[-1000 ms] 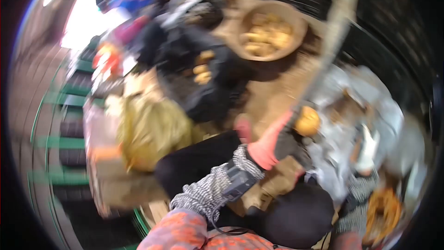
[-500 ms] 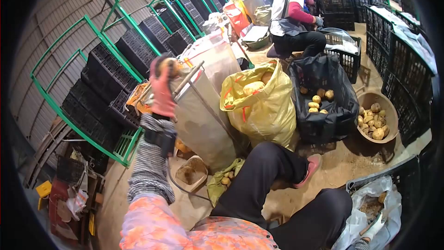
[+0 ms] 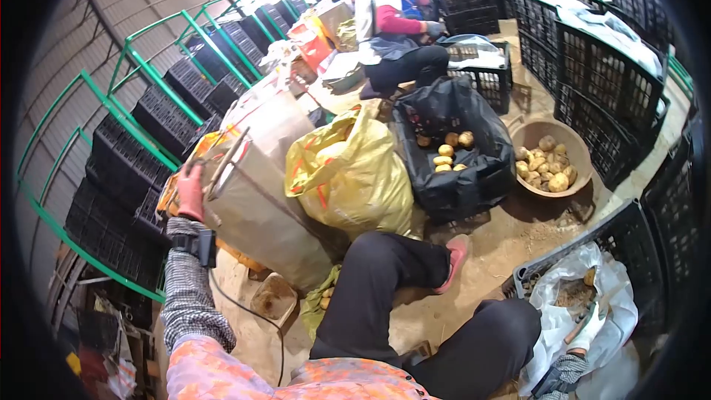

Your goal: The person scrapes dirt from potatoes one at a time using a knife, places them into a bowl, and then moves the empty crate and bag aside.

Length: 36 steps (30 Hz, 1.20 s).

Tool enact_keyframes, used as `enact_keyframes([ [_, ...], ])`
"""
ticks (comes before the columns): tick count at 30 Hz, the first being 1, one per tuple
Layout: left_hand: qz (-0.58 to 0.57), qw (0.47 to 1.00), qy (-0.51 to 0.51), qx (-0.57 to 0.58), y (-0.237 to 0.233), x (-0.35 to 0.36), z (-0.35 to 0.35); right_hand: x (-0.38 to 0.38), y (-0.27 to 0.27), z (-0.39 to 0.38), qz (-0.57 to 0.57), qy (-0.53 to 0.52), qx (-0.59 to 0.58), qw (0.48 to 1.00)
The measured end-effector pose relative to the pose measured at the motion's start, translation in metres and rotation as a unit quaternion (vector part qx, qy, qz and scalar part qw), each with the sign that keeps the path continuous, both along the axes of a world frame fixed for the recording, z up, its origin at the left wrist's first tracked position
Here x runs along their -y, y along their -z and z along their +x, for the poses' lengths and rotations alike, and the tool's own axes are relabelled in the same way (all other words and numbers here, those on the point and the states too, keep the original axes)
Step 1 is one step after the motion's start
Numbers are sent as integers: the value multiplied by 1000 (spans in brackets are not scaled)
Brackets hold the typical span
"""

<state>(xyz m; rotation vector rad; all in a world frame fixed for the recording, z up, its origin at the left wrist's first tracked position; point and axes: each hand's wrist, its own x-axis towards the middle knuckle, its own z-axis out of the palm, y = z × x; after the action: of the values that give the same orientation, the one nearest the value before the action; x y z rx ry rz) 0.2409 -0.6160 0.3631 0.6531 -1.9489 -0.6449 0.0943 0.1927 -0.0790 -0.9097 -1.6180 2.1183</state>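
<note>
My left hand (image 3: 190, 191), in a pink glove, reaches over an orange bag (image 3: 167, 198) beside the rim of a tall pale sack (image 3: 270, 215). Its fingers look apart, with nothing visible between them. At the lower right, my right hand (image 3: 590, 330), in a white glove, is closed around a thin tool with a brownish handle (image 3: 573, 335). This hand is over a white plastic bag (image 3: 618, 318) that lines a black crate (image 3: 622, 241). Brown debris (image 3: 575, 296) and a potato (image 3: 589, 276) lie in that bag.
Ahead stand a yellow sack (image 3: 363, 178), a black-lined crate (image 3: 466, 189) with potatoes and a round tub (image 3: 574, 191) of potatoes. A co-worker (image 3: 392, 37) crouches beyond. Stacked crates (image 3: 607, 67) line the right, green racks (image 3: 96, 155) the left. A small container (image 3: 274, 298) sits on the floor.
The view has turned right. My left hand has lowered to the orange bag, and the round brownish object it held no longer shows. My right hand has come further into view.
</note>
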Motion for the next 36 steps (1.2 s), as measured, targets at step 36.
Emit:
enact_keyframes([
  [36, -219, 486, 623, 572, 530, -786, -328, -4, -97, 21, -239, 133, -40, 961],
])
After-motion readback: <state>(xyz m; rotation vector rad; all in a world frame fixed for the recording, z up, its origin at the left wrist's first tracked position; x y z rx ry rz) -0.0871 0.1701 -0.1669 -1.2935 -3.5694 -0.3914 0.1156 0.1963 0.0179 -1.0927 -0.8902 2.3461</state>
